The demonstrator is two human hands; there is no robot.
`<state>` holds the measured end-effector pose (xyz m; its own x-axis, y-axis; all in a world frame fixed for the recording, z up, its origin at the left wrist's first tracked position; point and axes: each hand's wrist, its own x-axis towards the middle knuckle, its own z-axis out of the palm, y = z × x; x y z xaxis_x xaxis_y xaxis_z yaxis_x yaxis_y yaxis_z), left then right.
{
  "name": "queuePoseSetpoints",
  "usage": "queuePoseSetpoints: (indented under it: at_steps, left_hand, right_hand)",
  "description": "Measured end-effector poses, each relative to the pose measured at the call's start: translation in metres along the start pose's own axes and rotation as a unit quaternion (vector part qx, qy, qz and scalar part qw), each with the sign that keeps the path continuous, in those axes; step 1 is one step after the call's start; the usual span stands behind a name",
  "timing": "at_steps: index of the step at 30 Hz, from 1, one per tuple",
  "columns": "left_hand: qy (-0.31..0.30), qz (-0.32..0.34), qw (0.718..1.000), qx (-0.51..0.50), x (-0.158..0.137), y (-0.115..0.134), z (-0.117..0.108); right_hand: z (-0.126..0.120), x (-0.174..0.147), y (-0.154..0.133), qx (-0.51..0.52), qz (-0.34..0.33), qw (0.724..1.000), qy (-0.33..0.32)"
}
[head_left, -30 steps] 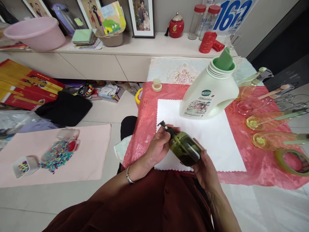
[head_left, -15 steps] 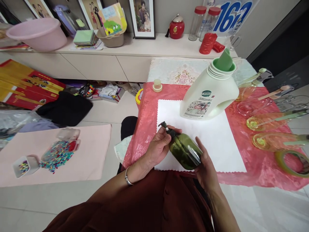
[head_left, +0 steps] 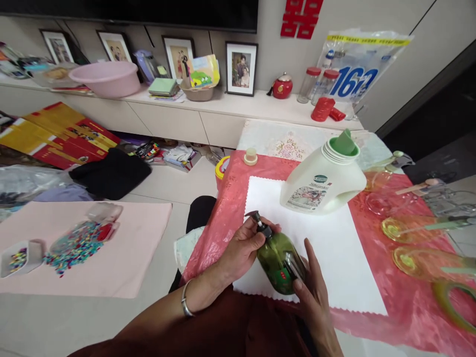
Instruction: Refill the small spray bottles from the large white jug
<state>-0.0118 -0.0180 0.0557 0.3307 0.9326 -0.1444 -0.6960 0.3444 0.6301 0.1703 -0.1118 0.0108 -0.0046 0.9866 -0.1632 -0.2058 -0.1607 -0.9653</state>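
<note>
A dark green see-through pump bottle [head_left: 278, 258] with a black pump head is tilted between my two hands above the near edge of a white sheet [head_left: 327, 253]. My left hand [head_left: 241, 248] is closed round its neck, just below the pump. The lower body rests against my right hand [head_left: 312, 287], with the thumb on the near side and the fingers partly hidden behind. Beyond my hands stands a large white detergent jug [head_left: 323, 178], uncapped, with a green spout in its mouth. A pale cap [head_left: 250, 156] lies left of the jug.
Several clear and yellow glass vessels [head_left: 409, 230] and a tape roll [head_left: 455, 302] line the right side of the red-covered table [head_left: 211, 223]. Colourful beads [head_left: 76, 248] lie on a pink mat at left. A shelf behind holds a pink basin [head_left: 106, 79] and framed photos.
The view has tilted up, showing more of the wall. The pump bottle has turned and stands more upright, showing a red mark. My right thumb now lies on its near side.
</note>
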Motion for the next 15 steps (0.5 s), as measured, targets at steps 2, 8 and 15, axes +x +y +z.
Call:
queuePoseSetpoints:
  at_steps: [2, 8, 15]
  left_hand:
    - [-0.018, 0.000, 1.000, 0.001, -0.002, 0.004, 0.001]
    - [-0.042, -0.008, 0.998, 0.045, 0.002, 0.014, 0.000]
    - [0.033, 0.160, 0.968, 0.191, 0.066, 0.054, -0.004]
  right_hand:
    - [-0.001, 0.001, 0.007, 0.076, 0.024, 0.997, -0.023]
    - [0.004, 0.006, 0.007, 0.165, 0.072, 0.983, -0.031]
    - [-0.027, -0.008, -0.019, 0.026, 0.063, 0.996, 0.060]
